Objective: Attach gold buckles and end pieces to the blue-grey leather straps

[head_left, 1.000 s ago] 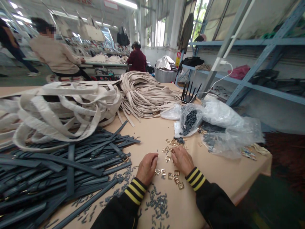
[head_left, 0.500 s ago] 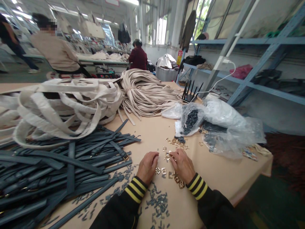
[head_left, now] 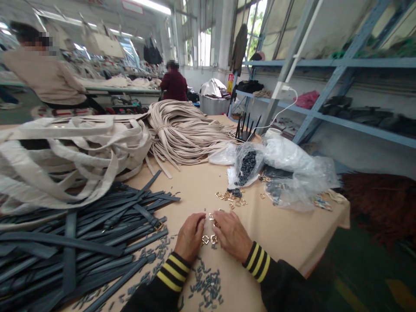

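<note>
Over the tan tabletop (head_left: 182, 180), my left hand (head_left: 190, 236) is curled with its thumb and fingers close together; anything small between them is hidden. Just to its right lie small gold square buckles (head_left: 205, 239), some with a dark bit inside. My right hand (head_left: 233, 234) is palm-down, its bent fingers closed around gold buckles at the fingertips and covering part of them. Small dark strip pieces (head_left: 208, 281) are scattered below both hands. Another loose group of gold frames (head_left: 231, 200) lies beyond the fingers.
Dark blue straps (head_left: 97, 242) pile up at the left, with looped cream straps (head_left: 78, 160) behind. A bundle of beige strips (head_left: 182, 134) lies at the back. Plastic bags (head_left: 292, 169), one holding dark pieces (head_left: 247, 167), sit right. Two people sit beyond the table.
The view has turned right, shifting the scene leftward. My right hand has come nearer my left and lower, covering the buckles that lay beside its wrist. My left hand keeps its curled shape.
</note>
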Demonstrator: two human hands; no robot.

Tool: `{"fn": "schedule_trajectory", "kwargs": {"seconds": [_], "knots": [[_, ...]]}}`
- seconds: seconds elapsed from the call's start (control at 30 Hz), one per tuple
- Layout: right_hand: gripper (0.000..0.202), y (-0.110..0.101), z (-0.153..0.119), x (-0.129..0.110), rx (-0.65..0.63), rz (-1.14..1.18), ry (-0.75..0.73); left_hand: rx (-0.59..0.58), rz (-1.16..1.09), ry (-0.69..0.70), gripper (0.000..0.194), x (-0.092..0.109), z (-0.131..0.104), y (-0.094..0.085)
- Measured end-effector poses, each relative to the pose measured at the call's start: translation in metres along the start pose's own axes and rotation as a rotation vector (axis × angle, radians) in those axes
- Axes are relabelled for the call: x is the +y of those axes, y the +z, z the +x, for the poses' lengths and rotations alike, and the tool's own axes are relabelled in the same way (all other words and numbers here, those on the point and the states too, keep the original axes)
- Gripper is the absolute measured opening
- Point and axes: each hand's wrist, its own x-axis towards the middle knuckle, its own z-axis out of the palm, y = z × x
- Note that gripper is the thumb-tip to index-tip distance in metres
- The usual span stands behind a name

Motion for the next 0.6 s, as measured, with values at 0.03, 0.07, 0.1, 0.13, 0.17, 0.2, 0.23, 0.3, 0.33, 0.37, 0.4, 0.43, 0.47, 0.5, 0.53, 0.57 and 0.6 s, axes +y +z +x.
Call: {"fn": "schedule_trajectory", "kwargs": {"seconds": [0.03, 0.07, 0.1, 0.13, 0.17, 0.2, 0.23, 0.3, 0.33, 0.37, 0.4, 0.43, 0.47, 0.5, 0.53, 0.57, 0.6], "knots": [[0.028, -0.005, 0.0, 0.008, 0.027, -0.023, 0.048, -0.006, 0.004, -0.007, 0.02, 0.0, 0.0, 0.0], [0.027, -0.01, 0.0, 0.015, 0.054, -0.059, 0.108, -0.012, 0.008, -0.015, 0.021, 0.001, 0.0, 0.0], [0.026, -0.013, 0.0, 0.022, 0.07, -0.101, 0.167, -0.017, 0.011, -0.023, 0.021, 0.001, 0.0, 0.0], [0.024, -0.015, 0.001, 0.028, 0.072, -0.139, 0.215, -0.023, 0.013, -0.028, 0.021, 0.002, 0.0, -0.001], [0.023, -0.015, 0.001, 0.032, 0.065, -0.168, 0.248, -0.026, 0.013, -0.031, 0.021, 0.002, 0.0, -0.001], [0.022, -0.014, 0.0, 0.033, 0.056, -0.186, 0.262, -0.029, 0.013, -0.03, 0.021, 0.002, 0.0, -0.001], [0.022, -0.012, -0.001, 0.032, 0.051, -0.194, 0.262, -0.028, 0.011, -0.027, 0.022, 0.003, 0.0, -0.001], [0.022, -0.008, -0.003, 0.025, 0.056, -0.191, 0.234, -0.027, 0.009, -0.02, 0.022, 0.003, 0.0, -0.001], [0.022, -0.006, -0.004, 0.02, 0.067, -0.187, 0.22, -0.027, 0.007, -0.02, 0.022, 0.002, 0.0, -0.001], [0.022, -0.005, -0.005, 0.017, 0.075, -0.18, 0.205, -0.027, 0.005, -0.021, 0.022, 0.002, 0.001, -0.001], [0.021, -0.005, -0.006, 0.014, 0.077, -0.164, 0.184, -0.03, 0.001, -0.022, 0.022, 0.002, 0.001, -0.001], [0.02, -0.005, -0.006, 0.014, 0.07, -0.139, 0.156, -0.034, -0.001, -0.023, 0.022, 0.002, 0.001, -0.001], [0.018, -0.007, -0.005, 0.016, 0.063, -0.111, 0.126, -0.037, -0.002, -0.024, 0.022, 0.001, 0.001, -0.001], [0.018, -0.009, -0.004, 0.021, 0.064, -0.091, 0.109, -0.042, -0.002, -0.024, 0.022, 0.001, 0.0, -0.001], [0.019, -0.011, -0.002, 0.027, 0.074, -0.084, 0.11, -0.044, -0.001, -0.024, 0.022, 0.001, 0.0, -0.001], [0.02, -0.013, 0.0, 0.034, 0.092, -0.095, 0.131, -0.045, 0.0, -0.025, 0.022, 0.001, 0.0, -0.001], [0.02, -0.015, 0.002, 0.042, 0.112, -0.12, 0.168, -0.045, 0.001, -0.026, 0.022, 0.001, 0.0, -0.001]]}}
